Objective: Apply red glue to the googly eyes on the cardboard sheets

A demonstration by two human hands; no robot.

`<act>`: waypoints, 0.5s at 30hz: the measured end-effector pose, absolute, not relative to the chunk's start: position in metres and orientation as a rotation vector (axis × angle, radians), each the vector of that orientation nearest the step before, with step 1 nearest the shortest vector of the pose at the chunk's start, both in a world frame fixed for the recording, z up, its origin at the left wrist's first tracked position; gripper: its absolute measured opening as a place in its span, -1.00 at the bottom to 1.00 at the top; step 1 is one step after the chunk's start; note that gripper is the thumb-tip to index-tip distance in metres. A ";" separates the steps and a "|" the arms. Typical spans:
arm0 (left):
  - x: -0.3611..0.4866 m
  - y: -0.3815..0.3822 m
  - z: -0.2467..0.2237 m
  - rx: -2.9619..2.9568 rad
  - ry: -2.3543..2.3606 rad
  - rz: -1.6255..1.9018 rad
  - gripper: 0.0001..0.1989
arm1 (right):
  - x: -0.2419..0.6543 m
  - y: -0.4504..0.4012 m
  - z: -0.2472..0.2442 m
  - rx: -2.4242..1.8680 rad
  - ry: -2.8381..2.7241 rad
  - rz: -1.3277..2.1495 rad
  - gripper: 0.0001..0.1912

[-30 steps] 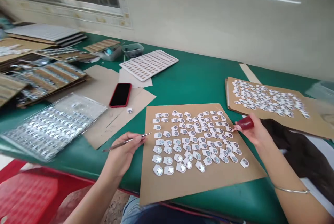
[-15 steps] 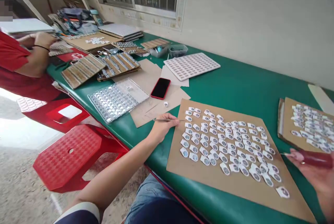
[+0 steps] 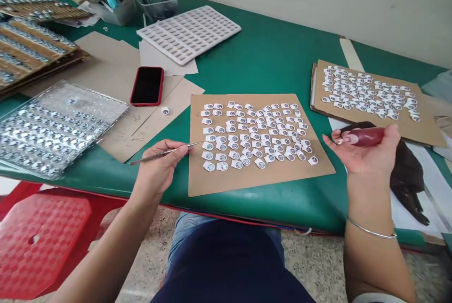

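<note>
My left hand (image 3: 164, 159) pinches metal tweezers (image 3: 155, 156), their tip over the left edge of a brown cardboard sheet (image 3: 261, 183). Rows of small white tabbed pieces with round dark prints (image 3: 235, 155) lie on that sheet. To the right of it, my right hand (image 3: 370, 155) is palm up, its fingers around a dark red bottle (image 3: 367, 137) with a pale, narrow tip pointing left. One loose white piece (image 3: 165, 111) lies on brown paper beside a red-edged phone (image 3: 147, 86).
A second board of white pieces (image 3: 436, 129) lies at the right, near a dark cloth (image 3: 409, 171). At left are a clear tray of shiny discs (image 3: 52, 129), a white grid tray (image 3: 197, 35), plastic tubs (image 3: 157, 6) and a red stool (image 3: 42, 246).
The view has swung right and down, so the other person has left it. More of my right hand, its bottle and the right board now shows. Both hands keep their holds.
</note>
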State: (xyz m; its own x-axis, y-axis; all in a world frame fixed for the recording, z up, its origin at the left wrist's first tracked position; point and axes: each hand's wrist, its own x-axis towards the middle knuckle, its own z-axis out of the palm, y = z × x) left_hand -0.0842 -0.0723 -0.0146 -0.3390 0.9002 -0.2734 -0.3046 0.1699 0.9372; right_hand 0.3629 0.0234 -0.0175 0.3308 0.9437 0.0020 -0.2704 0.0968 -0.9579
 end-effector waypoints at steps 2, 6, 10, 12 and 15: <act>-0.080 -0.074 -0.015 0.627 1.383 1.425 -0.75 | 0.353 0.017 -0.012 -1.124 -0.612 1.169 -0.40; -0.079 -0.074 -0.017 0.626 1.347 1.436 -0.79 | 0.332 0.006 0.002 -1.057 -0.554 1.240 -0.48; -0.078 -0.075 -0.020 0.627 1.330 1.498 -0.82 | 0.320 0.002 0.005 -1.020 -0.470 1.278 -0.49; -0.075 -0.075 -0.021 0.606 1.322 1.533 -0.82 | 0.318 0.003 0.003 -1.031 -0.417 1.287 -0.45; -0.068 -0.074 -0.025 0.573 1.291 1.540 -0.83 | 0.315 0.006 0.001 -1.038 -0.403 1.291 -0.43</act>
